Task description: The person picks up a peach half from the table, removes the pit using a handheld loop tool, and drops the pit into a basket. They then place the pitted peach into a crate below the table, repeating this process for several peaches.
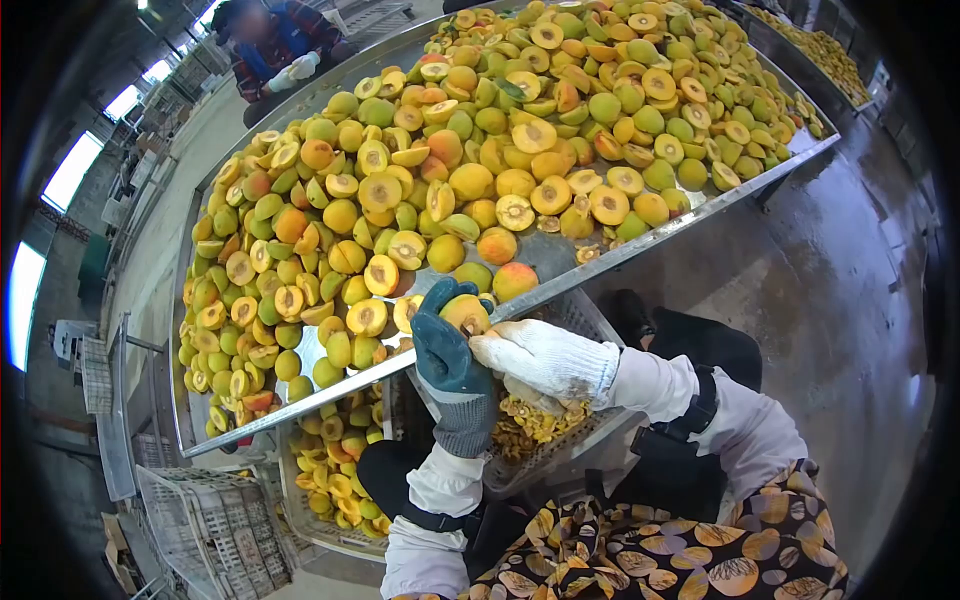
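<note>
My left hand (446, 350), in a dark green coated glove with a grey cuff, is wrapped round a halved yellow peach (465, 313) at the tray's front edge. The peach's cut face, with a brown pit hollow, is turned partly towards me. My right hand (548, 358), in a white knitted glove, is closed, with its fingertips against that peach. Whatever it grips, if anything, is hidden by the fingers. Just beyond both hands, a metal tray (640, 243) bears a large heap of peach halves (480, 180), green, yellow and reddish.
Below the tray stands a crate of yellow scraps (545, 425), beside a crate of peach halves (335, 480). Stacked plastic crates (215, 525) are at lower left. A person (275, 50) with white gloves is across the tray. Another heaped tray (815, 50) lies at far right.
</note>
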Demonstrator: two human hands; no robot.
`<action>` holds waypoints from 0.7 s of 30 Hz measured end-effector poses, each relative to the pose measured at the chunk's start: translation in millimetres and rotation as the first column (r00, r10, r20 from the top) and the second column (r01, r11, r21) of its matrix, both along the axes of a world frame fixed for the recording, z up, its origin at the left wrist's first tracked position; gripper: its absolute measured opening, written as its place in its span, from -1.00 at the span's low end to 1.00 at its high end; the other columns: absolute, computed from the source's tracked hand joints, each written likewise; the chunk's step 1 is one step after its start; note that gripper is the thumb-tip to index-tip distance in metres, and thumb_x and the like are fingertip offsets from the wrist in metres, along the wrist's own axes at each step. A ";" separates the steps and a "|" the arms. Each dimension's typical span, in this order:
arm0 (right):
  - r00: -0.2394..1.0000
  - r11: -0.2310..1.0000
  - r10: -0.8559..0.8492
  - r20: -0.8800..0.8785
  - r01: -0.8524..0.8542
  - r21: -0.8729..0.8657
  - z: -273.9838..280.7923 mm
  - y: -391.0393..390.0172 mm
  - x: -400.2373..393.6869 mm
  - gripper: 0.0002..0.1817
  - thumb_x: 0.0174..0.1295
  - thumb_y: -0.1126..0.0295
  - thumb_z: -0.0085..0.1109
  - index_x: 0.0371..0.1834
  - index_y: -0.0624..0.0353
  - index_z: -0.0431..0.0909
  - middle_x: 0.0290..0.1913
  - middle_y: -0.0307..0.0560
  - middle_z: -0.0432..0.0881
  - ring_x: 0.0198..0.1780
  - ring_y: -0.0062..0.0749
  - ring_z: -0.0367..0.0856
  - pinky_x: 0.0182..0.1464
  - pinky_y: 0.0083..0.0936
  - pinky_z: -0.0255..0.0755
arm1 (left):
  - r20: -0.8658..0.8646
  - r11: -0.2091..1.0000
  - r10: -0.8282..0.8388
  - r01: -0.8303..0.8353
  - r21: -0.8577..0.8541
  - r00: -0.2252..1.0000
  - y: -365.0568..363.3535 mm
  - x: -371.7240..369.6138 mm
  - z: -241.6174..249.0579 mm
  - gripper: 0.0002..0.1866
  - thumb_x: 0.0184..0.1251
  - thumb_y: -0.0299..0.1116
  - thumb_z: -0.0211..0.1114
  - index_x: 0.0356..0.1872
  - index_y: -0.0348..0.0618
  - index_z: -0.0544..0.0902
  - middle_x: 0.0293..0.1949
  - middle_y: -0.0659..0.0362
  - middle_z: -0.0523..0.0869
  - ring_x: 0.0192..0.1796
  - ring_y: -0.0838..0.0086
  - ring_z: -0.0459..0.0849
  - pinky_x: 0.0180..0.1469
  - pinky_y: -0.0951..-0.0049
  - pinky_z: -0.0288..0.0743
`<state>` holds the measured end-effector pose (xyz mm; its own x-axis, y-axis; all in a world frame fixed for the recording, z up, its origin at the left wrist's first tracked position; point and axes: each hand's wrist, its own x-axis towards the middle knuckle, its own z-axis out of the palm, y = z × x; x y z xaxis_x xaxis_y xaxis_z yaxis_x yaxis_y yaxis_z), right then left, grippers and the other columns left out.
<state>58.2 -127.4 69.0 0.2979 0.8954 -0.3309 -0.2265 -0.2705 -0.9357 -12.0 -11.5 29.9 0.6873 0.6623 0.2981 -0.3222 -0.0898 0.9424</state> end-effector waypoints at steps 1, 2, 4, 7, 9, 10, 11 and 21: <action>1.000 1.000 0.017 -0.002 -0.017 0.001 -1.4 -1.4 1.5 -0.47 0.53 -0.08 -0.18 -0.27 0.21 0.45 -0.72 -0.15 0.46 -0.78 -0.44 0.43 -0.70 -0.50 0.30 | -0.010 1.000 0.014 -0.014 0.021 1.000 -0.5 0.9 -1.0 -0.37 0.66 0.13 -0.16 0.20 -0.32 0.49 0.03 0.03 0.65 0.00 0.37 0.66 0.13 0.40 0.56; 0.999 0.999 0.019 -0.028 -0.020 -0.032 -3.2 -2.7 1.5 -0.47 0.53 -0.09 -0.18 -0.26 0.21 0.46 -0.72 -0.14 0.46 -0.78 -0.44 0.44 -0.70 -0.50 0.30 | -0.023 0.999 0.026 -0.025 0.041 0.999 -1.3 0.5 -2.8 -0.38 0.66 0.12 -0.16 0.20 -0.32 0.49 0.02 0.03 0.66 -0.01 0.38 0.66 0.12 0.41 0.56; 0.997 0.995 0.025 -0.067 -0.031 -0.094 -4.1 -2.3 5.3 -0.46 0.53 -0.09 -0.18 -0.26 0.21 0.47 -0.72 -0.13 0.48 -0.77 -0.43 0.46 -0.70 -0.50 0.32 | -0.071 0.994 -0.075 0.069 -0.080 0.995 6.7 0.6 -12.4 -0.38 0.67 0.12 -0.17 0.18 -0.33 0.50 -0.01 0.04 0.67 -0.03 0.40 0.66 0.11 0.41 0.55; 0.995 0.976 0.004 0.096 0.017 -0.219 -12.5 2.9 1.6 -0.44 0.52 -0.10 -0.16 -0.27 0.25 0.49 -0.74 -0.13 0.47 -0.78 -0.42 0.46 -0.70 -0.51 0.33 | -0.086 0.966 -0.168 0.146 -0.216 0.982 7.6 2.3 -12.0 -0.35 0.66 0.15 -0.18 0.16 -0.34 0.52 -0.08 0.04 0.70 -0.09 0.42 0.66 0.06 0.42 0.57; 0.993 0.996 0.024 -0.112 -0.033 -0.080 -14.5 -6.2 4.2 -0.37 0.49 -0.20 -0.15 -0.27 0.25 0.49 -0.72 -0.16 0.45 -0.80 -0.43 0.44 -0.77 -0.53 0.29 | -0.090 0.990 -0.108 0.099 -0.105 0.990 5.0 2.7 -14.1 -0.29 0.64 0.22 -0.21 0.14 -0.34 0.53 -0.10 0.02 0.72 -0.11 0.37 0.71 0.03 0.43 0.61; 0.907 0.999 0.038 -0.420 -0.036 0.012 -22.0 -9.8 4.7 -0.39 0.49 -0.21 -0.11 -0.25 0.21 0.48 -0.73 -0.23 0.40 -0.81 -0.50 0.38 -0.78 -0.57 0.23 | -0.038 0.997 -0.080 0.079 -0.012 0.996 6.7 4.7 -19.2 -0.29 0.62 0.24 -0.19 0.15 -0.33 0.53 -0.11 0.02 0.72 -0.14 0.36 0.71 -0.01 0.40 0.64; 0.728 0.995 0.077 -0.682 -0.013 0.098 -29.1 -11.5 5.3 -0.41 0.49 -0.22 -0.08 -0.22 0.18 0.46 -0.73 -0.31 0.36 -0.83 -0.57 0.31 -0.80 -0.61 0.16 | -0.041 0.988 -0.143 0.141 -0.056 0.989 8.1 1.2 -19.7 -0.29 0.62 0.23 -0.19 0.15 -0.33 0.53 -0.11 0.01 0.72 -0.15 0.36 0.72 -0.02 0.39 0.64; 0.976 0.991 0.103 -0.194 -0.116 -0.058 -12.4 -10.0 9.7 -0.44 0.48 -0.18 0.00 -0.31 0.17 0.48 -0.75 -0.32 0.36 -0.81 -0.62 0.28 -0.72 -0.58 0.21 | -0.272 0.890 -0.406 0.445 0.096 0.872 39.1 -1.9 7.0 -0.40 0.69 0.05 -0.16 0.14 -0.38 0.57 -0.08 0.04 0.74 -0.02 0.42 0.71 0.09 0.38 0.60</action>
